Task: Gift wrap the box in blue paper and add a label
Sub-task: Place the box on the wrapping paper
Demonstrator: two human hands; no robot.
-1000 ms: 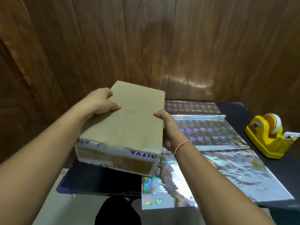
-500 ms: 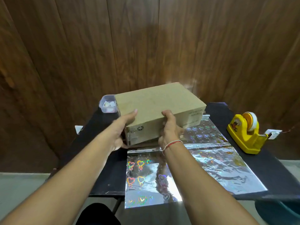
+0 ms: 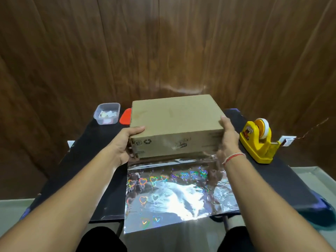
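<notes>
Box (image 3: 174,117) lies lengthwise left-to-right, gripped by left hand (image 3: 125,142) and right hand (image 3: 228,140).

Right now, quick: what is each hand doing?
Left hand: grips the left end of the cardboard box, thumb on top.
Right hand: holds the box's right end, fingers laid against its side.

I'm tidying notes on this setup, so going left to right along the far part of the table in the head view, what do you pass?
Clear tub → red lid → cardboard box → yellow tape dispenser.
</notes>
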